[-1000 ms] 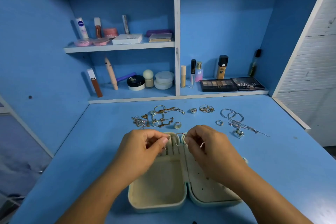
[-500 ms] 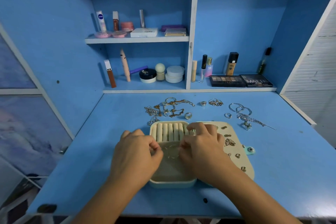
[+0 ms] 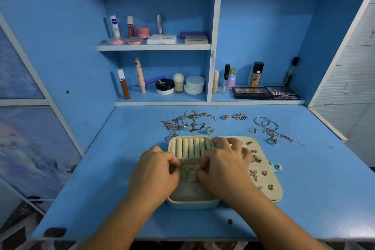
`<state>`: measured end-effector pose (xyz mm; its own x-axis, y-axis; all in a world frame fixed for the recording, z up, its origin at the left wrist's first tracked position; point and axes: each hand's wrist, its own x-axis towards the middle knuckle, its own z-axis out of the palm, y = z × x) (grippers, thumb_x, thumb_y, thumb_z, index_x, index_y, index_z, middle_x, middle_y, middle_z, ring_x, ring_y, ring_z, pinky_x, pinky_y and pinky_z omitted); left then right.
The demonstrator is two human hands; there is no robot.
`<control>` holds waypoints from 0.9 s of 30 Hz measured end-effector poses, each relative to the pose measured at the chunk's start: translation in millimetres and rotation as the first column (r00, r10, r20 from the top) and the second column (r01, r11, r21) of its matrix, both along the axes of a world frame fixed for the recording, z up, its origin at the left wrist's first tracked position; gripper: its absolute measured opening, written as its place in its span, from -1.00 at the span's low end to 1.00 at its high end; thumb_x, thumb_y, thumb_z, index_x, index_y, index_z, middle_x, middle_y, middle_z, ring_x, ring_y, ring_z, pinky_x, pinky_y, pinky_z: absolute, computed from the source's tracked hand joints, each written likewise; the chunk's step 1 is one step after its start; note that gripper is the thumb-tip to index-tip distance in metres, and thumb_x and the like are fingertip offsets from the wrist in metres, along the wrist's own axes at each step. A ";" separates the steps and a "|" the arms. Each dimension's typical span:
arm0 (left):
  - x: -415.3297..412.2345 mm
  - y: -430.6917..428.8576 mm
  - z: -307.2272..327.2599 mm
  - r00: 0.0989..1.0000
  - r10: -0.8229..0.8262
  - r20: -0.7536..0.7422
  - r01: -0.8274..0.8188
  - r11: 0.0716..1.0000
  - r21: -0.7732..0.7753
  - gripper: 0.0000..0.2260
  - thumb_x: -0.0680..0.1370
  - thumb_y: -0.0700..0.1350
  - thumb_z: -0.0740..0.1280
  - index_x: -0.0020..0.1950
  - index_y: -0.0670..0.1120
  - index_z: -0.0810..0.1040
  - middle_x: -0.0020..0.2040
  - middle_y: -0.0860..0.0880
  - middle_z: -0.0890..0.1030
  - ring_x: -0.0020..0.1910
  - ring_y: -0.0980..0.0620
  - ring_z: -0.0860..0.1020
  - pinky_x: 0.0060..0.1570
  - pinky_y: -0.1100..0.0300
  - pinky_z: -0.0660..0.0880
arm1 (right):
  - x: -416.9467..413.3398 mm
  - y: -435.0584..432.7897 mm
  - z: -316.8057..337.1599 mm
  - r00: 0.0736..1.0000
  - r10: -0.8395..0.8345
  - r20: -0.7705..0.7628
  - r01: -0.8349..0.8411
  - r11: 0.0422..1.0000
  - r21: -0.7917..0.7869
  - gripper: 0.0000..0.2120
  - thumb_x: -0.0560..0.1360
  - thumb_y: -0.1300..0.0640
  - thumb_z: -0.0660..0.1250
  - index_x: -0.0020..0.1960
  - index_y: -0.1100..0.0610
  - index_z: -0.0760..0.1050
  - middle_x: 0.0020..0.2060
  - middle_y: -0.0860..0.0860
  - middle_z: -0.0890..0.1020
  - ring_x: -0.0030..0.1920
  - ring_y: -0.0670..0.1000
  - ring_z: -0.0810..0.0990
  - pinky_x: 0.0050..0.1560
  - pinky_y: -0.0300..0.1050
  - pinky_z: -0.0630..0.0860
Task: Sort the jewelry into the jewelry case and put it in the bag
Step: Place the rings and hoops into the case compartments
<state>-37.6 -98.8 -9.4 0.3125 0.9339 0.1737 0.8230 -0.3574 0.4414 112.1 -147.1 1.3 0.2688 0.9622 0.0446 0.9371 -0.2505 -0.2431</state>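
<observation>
An open cream jewelry case [image 3: 192, 202] lies on the blue desk, with ring rolls [image 3: 189, 147] at the back of its left half and several earrings pinned on its right flap [image 3: 263, 172]. My left hand [image 3: 157, 172] and my right hand [image 3: 223, 166] are over the left compartment. Between their fingertips they pinch thin silver hoop earrings [image 3: 189, 174], which hang into the compartment. Loose jewelry lies behind the case: tangled gold and silver chains [image 3: 188, 122], rings [image 3: 210, 130], large silver hoops [image 3: 265, 123] and a silver chain [image 3: 282, 134]. No bag is in view.
Shelves at the back hold cosmetics: tubes, jars, a foundation bottle [image 3: 256, 74] and two eyeshadow palettes [image 3: 265, 93]. The desk's front edge [image 3: 142, 237] runs just below my forearms. A white slatted panel [image 3: 353, 79] stands at the right.
The view rose and pulled back from the case. Both hands came down from above the case's hinge into the left compartment, still pinching the hoops.
</observation>
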 end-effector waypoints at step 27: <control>68.4 175.0 15.5 0.987 -0.157 -0.014 0.156 0.986 -0.053 -0.81 0.53 -0.17 0.35 0.09 0.00 0.67 0.02 -0.01 0.66 0.02 -0.01 0.60 0.06 0.06 0.55 | 86.7 161.7 21.3 0.956 0.266 -0.127 -0.269 0.963 -0.006 -0.76 0.57 0.14 0.24 0.20 0.11 0.55 0.16 0.04 0.58 0.11 0.04 0.53 0.05 -0.20 0.41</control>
<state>30.8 76.2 6.2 0.4581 0.8808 0.1199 0.7665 -0.4597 0.4485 198.8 14.6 22.7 0.0038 1.0000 0.0048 0.9336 -0.0018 -0.3584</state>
